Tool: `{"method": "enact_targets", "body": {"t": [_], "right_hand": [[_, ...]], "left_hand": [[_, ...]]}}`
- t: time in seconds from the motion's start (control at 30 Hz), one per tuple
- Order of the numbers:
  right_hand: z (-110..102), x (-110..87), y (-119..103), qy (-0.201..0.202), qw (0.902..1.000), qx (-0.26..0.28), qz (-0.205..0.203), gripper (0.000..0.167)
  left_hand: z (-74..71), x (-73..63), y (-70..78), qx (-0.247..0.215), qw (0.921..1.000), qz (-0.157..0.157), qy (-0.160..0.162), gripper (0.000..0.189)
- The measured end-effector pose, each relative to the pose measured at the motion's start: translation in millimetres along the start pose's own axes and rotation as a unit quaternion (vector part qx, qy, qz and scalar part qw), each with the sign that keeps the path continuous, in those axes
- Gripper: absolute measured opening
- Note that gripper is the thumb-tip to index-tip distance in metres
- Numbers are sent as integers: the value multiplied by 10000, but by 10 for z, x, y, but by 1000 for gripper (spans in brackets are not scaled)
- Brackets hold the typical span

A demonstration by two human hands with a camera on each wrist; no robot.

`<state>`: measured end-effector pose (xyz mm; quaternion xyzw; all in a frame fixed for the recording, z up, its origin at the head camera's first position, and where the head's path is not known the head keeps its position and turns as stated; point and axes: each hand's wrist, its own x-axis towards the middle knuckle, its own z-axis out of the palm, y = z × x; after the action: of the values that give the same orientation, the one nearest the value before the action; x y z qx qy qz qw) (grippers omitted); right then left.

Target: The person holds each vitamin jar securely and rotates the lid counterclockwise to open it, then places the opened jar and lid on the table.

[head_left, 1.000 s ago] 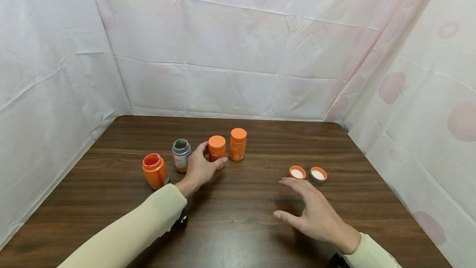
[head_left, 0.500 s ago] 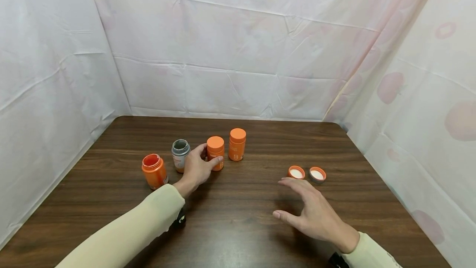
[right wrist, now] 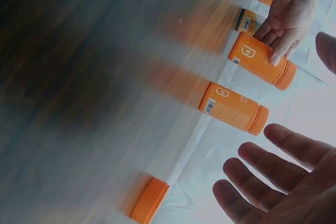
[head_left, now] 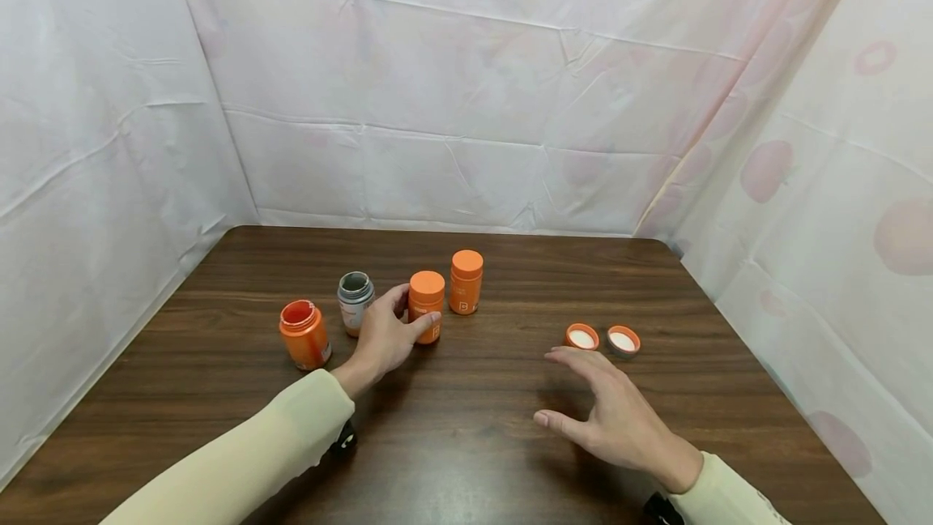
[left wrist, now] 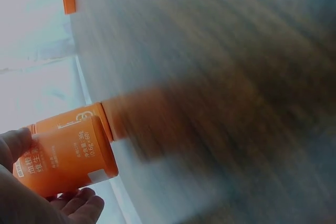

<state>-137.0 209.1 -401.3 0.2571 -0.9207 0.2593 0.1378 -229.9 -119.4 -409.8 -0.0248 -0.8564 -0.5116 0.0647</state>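
My left hand [head_left: 382,339] grips an orange lidded bottle [head_left: 425,306] between thumb and fingers. White print shows on that orange bottle [left wrist: 68,153] in the left wrist view; whether its base touches the table cannot be told. Just behind and right of it stands a second orange lidded bottle [head_left: 465,286]. To the left are two uncapped bottles, one grey [head_left: 355,310] and one orange [head_left: 306,343]. My right hand [head_left: 619,420] holds nothing, its fingers apart, close to two upturned lids, one orange [head_left: 582,338] and one grey with an orange rim [head_left: 624,341].
Everything stands on a dark wood-grain table [head_left: 466,444]. A whitish sheet [head_left: 437,104] hangs behind the far edge and along both sides, with faint pink patterns on the right.
My left hand has brought the lidded orange bottle slightly nearer to me, apart from the second lidded one. The right hand has stayed in place.
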Motion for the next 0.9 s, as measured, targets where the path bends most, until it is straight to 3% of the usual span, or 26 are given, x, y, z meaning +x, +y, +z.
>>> {"method": "enact_targets", "body": {"t": [0.53, 0.9], "right_hand": [[8, 1, -2, -85, 9999, 51, 79, 74], [39, -7, -14, -99, 9999, 128, 45, 73]], "left_hand": [[-8, -186, 63, -43, 9997, 197, -136, 62], [-16, -286, 59, -67, 9986, 514, -136, 60]]}}
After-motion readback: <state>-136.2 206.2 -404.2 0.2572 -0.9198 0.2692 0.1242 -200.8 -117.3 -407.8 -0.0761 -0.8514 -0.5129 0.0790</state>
